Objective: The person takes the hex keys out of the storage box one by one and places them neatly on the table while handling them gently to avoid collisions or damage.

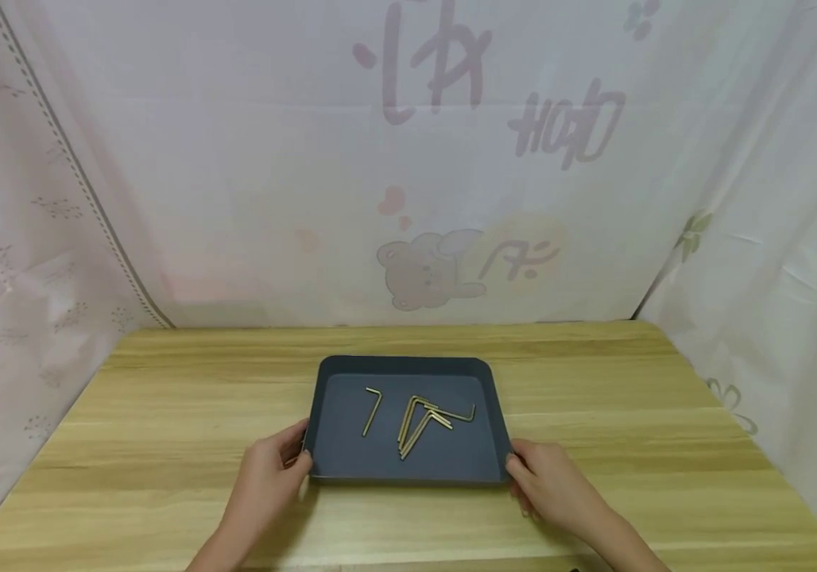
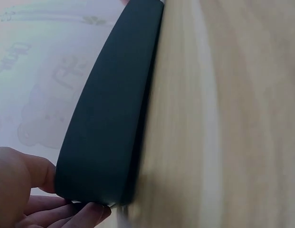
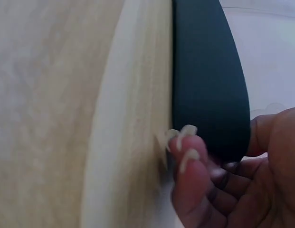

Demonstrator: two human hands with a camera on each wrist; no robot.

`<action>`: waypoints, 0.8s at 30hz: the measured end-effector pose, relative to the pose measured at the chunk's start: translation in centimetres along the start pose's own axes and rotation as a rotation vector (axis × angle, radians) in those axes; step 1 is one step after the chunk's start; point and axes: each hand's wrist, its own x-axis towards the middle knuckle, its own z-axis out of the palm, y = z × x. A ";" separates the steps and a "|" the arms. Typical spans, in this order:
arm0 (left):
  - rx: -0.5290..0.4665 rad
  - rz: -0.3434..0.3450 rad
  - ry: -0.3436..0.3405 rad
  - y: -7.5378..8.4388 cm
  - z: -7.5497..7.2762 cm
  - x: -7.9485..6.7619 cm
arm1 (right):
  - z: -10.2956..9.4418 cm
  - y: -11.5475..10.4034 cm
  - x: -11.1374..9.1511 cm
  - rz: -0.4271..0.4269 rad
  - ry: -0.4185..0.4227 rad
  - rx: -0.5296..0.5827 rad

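A dark grey rectangular tray (image 1: 344,457) lies in front of me with several brass-coloured hex keys in it. One L-shaped hex key (image 1: 373,415) is alone on the left; the others form an overlapping cluster, among them a long one (image 1: 416,435), right of the middle. My left hand (image 1: 265,477) grips the tray's left side near the front corner, thumb on the wall and fingers curled at the underside. At the opposite front corner my right hand (image 1: 555,481) holds the right side, its fingertips (image 3: 190,183) showing below the edge. Whether the tray touches the table cannot be told.
The wood-grain table (image 1: 187,397) extends around the tray on all sides. Behind it hangs a pale printed curtain (image 1: 272,199), with more cloth along the left and right sides.
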 end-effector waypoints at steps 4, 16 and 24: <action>0.005 0.003 0.003 0.1 0.1 -0.9 | -0.2 -0.1 -0.6 -0.001 -0.028 0.001; 0.039 -0.019 -0.031 0.1 0.4 -2.6 | -1.1 0.1 -1.9 -0.050 -0.126 -0.017; 0.034 -0.079 -0.048 0.2 0.3 -2.4 | -1.2 0.2 -2.2 -0.030 -0.134 -0.006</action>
